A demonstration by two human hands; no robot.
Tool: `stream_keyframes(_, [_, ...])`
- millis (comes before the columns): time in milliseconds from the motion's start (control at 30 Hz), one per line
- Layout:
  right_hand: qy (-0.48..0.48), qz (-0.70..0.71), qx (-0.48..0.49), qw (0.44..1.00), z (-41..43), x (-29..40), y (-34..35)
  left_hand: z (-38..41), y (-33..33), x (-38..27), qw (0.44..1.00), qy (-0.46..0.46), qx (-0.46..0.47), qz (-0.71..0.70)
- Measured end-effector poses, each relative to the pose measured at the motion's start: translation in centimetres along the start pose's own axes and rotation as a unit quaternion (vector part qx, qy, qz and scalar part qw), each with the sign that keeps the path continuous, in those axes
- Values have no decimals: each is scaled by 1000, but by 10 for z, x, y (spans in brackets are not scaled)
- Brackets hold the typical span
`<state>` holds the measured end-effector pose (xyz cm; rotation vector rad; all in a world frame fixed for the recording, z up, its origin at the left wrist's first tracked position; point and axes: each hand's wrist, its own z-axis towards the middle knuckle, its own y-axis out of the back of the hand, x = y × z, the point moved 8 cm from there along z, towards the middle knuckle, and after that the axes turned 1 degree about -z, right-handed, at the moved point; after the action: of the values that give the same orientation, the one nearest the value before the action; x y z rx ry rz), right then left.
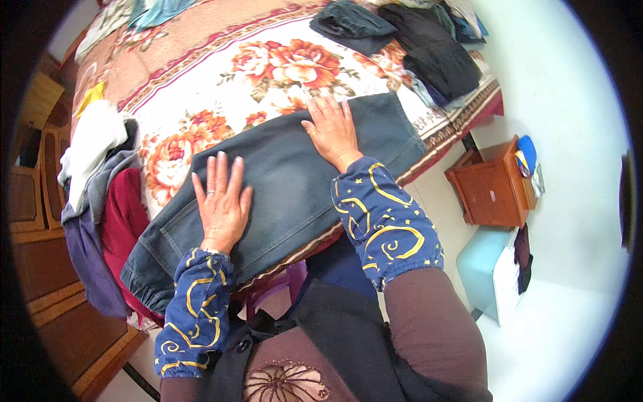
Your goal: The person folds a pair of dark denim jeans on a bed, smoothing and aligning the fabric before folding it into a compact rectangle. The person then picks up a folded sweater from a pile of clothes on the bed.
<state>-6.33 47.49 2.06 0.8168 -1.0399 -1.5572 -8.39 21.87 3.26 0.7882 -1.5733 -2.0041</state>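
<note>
A pair of dark blue jeans (286, 181) lies lengthwise along the near edge of the bed, one leg laid over the other. Their elastic waistband is at the lower left and the leg hems at the upper right. My left hand (222, 201) rests flat on the upper part of the jeans, fingers spread, a ring on one finger. Farther along, my right hand (331, 128) presses palm down near the far edge of the leg, its fingertips reaching the floral bedspread (201, 95). Neither hand grips the cloth.
White, grey, purple and red garments (123, 211) are heaped at the bed's left edge. Dark folded trousers (437, 55) lie at the far right. Beyond the bed stand a wooden nightstand (490, 191) and a light blue box (482, 266). A purple stool (281, 291) is beneath the near edge.
</note>
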Motion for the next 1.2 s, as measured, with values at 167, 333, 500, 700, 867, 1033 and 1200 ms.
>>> stream_keyframes(167, [-97,-109,-13,989,-24,-71,27,-6,-16,-16,997,-39,67,3])
stream_keyframes(333, [-314,-68,12,947,-63,-158,60,-9,5,-40,998,-52,2,-45])
stream_keyframes(500, [-354,49,172,918,-73,-206,45,-9,-17,-65,987,-123,88,-47])
stream_keyframes(700, [-446,449,288,718,-89,-227,13,1,-16,-88,984,-131,76,-98])
stream_keyframes(867, [-425,528,310,667,-74,-211,35,44,-14,-129,975,-184,55,-115])
stream_keyframes(1033, [-371,581,292,663,-59,-207,48,82,-40,-148,981,-165,47,-95])
stream_keyframes(1200, [-311,668,285,613,-42,-177,78,84,-58,-154,983,-166,41,-66])
